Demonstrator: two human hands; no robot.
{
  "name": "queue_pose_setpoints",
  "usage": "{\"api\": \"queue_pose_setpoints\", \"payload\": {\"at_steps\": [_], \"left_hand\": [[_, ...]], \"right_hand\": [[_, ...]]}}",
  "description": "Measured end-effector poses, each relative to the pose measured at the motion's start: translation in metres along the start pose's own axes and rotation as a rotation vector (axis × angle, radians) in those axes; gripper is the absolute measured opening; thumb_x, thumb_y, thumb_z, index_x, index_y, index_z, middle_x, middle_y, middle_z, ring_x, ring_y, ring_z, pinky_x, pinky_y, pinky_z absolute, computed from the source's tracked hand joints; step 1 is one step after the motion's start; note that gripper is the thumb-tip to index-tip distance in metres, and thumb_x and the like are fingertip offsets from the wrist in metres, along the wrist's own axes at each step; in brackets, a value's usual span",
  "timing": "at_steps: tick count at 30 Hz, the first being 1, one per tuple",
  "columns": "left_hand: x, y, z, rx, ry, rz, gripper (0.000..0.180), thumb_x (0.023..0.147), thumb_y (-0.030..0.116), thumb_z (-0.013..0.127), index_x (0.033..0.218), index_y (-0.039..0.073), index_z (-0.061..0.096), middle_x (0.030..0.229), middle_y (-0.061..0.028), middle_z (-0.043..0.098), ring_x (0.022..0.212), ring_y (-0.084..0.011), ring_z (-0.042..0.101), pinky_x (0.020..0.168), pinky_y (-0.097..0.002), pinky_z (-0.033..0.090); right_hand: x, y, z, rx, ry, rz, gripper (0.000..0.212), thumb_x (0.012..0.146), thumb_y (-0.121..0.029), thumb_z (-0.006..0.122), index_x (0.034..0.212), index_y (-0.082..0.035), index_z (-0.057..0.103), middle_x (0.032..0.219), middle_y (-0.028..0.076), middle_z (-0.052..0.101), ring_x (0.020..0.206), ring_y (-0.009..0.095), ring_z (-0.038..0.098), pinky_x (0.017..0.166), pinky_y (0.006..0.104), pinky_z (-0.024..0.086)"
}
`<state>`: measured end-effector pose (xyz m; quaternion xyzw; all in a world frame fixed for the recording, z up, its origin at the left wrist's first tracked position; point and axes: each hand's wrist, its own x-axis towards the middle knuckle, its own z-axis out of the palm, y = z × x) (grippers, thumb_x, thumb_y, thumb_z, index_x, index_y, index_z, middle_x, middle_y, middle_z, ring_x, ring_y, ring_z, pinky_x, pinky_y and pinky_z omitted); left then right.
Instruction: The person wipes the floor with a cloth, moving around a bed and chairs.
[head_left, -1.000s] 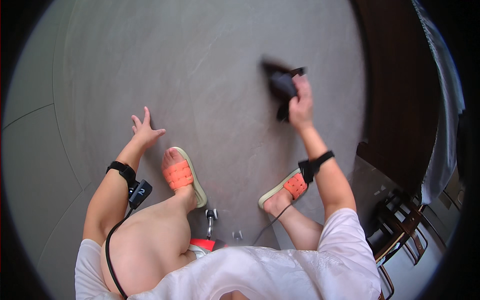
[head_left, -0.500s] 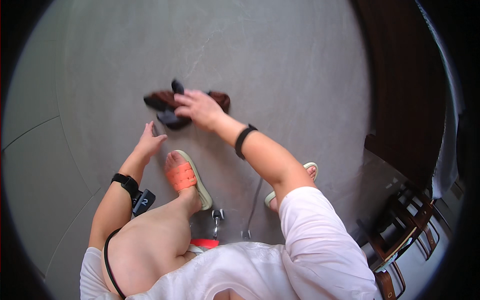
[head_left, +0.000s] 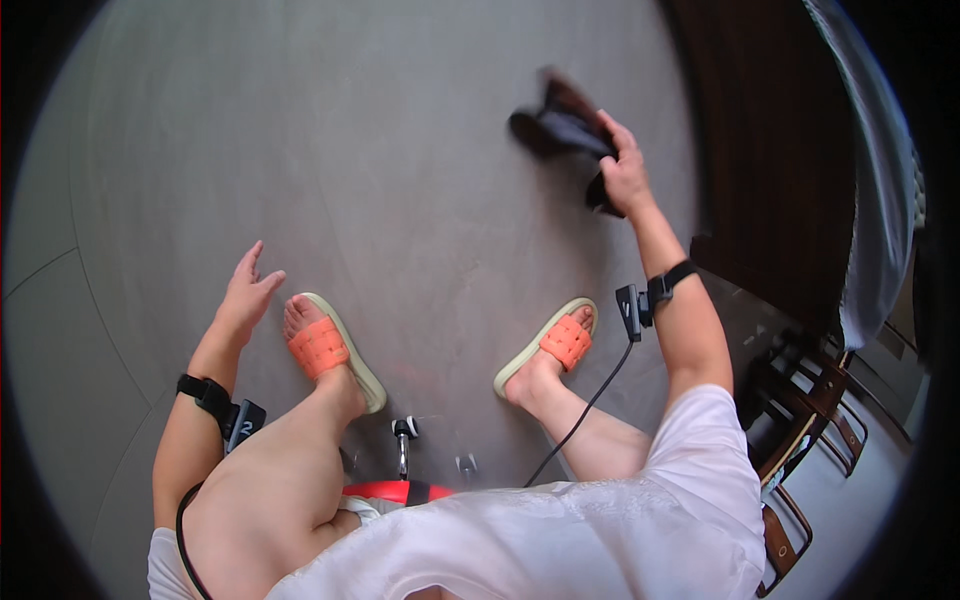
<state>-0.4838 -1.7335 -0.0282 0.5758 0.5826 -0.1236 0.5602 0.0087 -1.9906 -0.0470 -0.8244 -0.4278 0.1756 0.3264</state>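
Note:
My right hand point(head_left: 626, 178), reaching far out to the right, grips a limp, dark brown and black cloth item point(head_left: 570, 130). It hangs off to the left of my fingers and is smeared by motion, so I cannot tell its exact kind. A dark part of it also shows under the hand. My left hand point(head_left: 250, 292) is over the floor beside my left foot, holding nothing, fingers stretched and thumb apart. Both wrists wear black straps with small dark devices.
I sit over a grey floor point(head_left: 380, 190), my feet in orange sandals point(head_left: 320, 347). A red seat edge point(head_left: 385, 490) and a caster point(head_left: 404, 428) show beneath me. Dark wooden furniture point(head_left: 780, 150) stands on the right, with a pale curtain point(head_left: 870, 190) and dark wooden pieces below.
My right hand has taken the dark cloth item up from the floor ahead and carried it right. My left hand has drawn away a little to the left, and my view has shifted.

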Motion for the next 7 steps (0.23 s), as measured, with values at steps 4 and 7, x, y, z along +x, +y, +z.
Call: {"api": "queue_pose_setpoints", "payload": {"at_steps": [4,7], "left_hand": [[-0.007,0.008,0.010,-0.063,-0.031,-0.003,0.073,0.084,0.018,0.062,0.146,0.007,0.024,0.147,-0.0212,0.029,0.136,-0.0351,0.028,0.105,-0.0378,0.033],[-0.011,-0.005,0.004,-0.073,-0.029,-0.020,0.075,0.084,0.017,0.063,0.147,0.009,0.023,0.150,-0.0192,0.025,0.138,-0.0350,0.025,0.106,-0.0354,0.032]], "right_hand": [[-0.021,0.087,0.034,-0.523,0.184,0.271,0.061,0.074,-0.020,0.055,0.134,-0.021,0.048,0.143,0.016,0.038,0.127,0.037,0.038,0.108,0.0426,0.031],[-0.034,0.018,0.100,-0.467,-0.042,0.136,0.067,0.075,-0.033,0.066,0.138,-0.025,0.042,0.145,0.015,0.035,0.131,0.034,0.033,0.109,0.0432,0.029]]}}
